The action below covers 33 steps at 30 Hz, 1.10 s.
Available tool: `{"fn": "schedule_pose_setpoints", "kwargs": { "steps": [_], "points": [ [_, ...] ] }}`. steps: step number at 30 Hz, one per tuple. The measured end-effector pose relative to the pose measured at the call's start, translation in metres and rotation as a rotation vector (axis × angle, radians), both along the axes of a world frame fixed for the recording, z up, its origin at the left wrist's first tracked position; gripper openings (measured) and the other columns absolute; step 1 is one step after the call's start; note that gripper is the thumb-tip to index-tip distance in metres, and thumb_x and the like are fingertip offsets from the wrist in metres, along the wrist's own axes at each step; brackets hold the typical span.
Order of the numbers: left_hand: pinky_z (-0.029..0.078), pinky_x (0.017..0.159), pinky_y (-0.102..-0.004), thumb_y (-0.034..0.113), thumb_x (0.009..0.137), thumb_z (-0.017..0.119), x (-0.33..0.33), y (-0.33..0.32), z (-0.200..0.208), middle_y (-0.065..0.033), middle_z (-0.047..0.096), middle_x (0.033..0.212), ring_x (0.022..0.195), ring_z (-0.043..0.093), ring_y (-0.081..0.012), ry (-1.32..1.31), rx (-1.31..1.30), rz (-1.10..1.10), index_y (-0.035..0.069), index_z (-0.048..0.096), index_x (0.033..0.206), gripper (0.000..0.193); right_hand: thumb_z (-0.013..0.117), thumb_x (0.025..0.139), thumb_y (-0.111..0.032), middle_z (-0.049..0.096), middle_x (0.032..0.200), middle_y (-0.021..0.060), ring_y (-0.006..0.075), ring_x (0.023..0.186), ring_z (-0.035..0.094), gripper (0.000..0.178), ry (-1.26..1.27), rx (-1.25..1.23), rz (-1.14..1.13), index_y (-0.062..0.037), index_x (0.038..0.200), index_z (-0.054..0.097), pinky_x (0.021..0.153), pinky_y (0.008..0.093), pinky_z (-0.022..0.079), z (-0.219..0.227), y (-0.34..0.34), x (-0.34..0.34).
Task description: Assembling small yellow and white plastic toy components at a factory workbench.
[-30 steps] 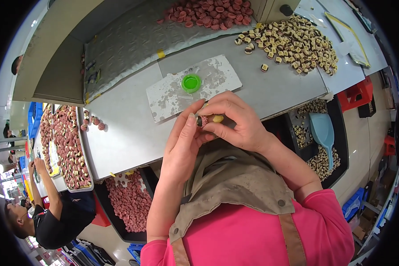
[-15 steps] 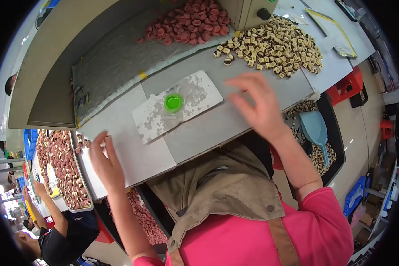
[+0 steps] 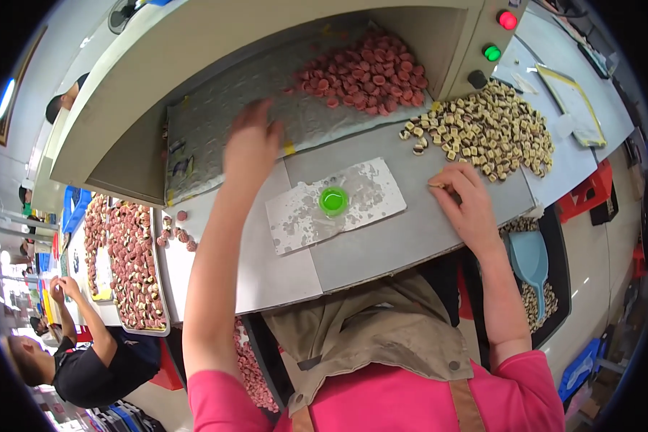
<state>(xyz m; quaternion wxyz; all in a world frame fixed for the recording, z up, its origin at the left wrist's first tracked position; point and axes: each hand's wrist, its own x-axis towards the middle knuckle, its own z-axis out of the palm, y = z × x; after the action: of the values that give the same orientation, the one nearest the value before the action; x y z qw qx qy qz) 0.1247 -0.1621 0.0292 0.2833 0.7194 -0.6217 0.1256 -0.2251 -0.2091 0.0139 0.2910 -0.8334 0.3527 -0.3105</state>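
Grey table [image 3: 374,248], big box [image 3: 194,50] over far side | left hand [image 3: 253,144] blurry, left of pink cups [image 3: 371,72], can't tell if holding | right hand [image 3: 464,205] pinches small bit [image 3: 436,186] near striped blocks [image 3: 493,129] | green pot [image 3: 333,201] on white board [image 3: 383,189] between hands | full tray [image 3: 148,332] left

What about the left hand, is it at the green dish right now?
No, the left hand is over the grey mat, apart from the green dish, with the pink pile off to its right.
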Motion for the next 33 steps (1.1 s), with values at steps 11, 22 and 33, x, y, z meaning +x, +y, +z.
{"fn": "schedule_pose_setpoints", "kwargs": {
  "steps": [11, 22, 33],
  "points": [
    [0.051, 0.075, -0.0351, 0.014, 0.086, 0.058, -0.002, -0.023, -0.019, -0.0118, 0.064, 0.097, 0.085, 0.064, -0.0305, 0.226, -0.061, 0.009, 0.008, 0.064, 0.103, 0.019, 0.064, 0.080, -0.003, 0.057, 0.095, 0.0098, 0.0221, 0.086, 0.056, 0.023, 0.040, -0.217, 0.204, -0.0056, 0.103, 0.064, 0.078, 0.0313, 0.047, -0.006, -0.011, -0.006],
    [0.045, 0.085, -0.0229, 0.009, 0.090, 0.059, -0.119, 0.142, 0.000, -0.0041, 0.061, 0.105, 0.092, 0.057, -0.0101, 1.457, -0.046, 0.009, 0.000, 0.056, 0.119, 0.031, 0.065, 0.081, -0.006, 0.057, 0.096, 0.0077, 0.0197, 0.088, 0.057, 0.027, 0.050, 0.049, 0.194, -0.0050, 0.107, 0.061, 0.078, 0.0303, 0.046, 0.006, -0.002, -0.003],
    [0.044, 0.082, -0.0218, 0.005, 0.089, 0.060, -0.133, 0.165, -0.020, -0.0003, 0.059, 0.107, 0.095, 0.055, -0.0086, 1.899, -0.163, -0.187, 0.001, 0.052, 0.126, 0.038, 0.061, 0.085, -0.005, 0.058, 0.089, 0.0089, 0.0199, 0.081, 0.058, 0.015, 0.279, -0.002, 0.160, -0.0012, 0.099, 0.062, 0.072, 0.0289, 0.047, 0.028, 0.014, 0.021]
  ]
}}
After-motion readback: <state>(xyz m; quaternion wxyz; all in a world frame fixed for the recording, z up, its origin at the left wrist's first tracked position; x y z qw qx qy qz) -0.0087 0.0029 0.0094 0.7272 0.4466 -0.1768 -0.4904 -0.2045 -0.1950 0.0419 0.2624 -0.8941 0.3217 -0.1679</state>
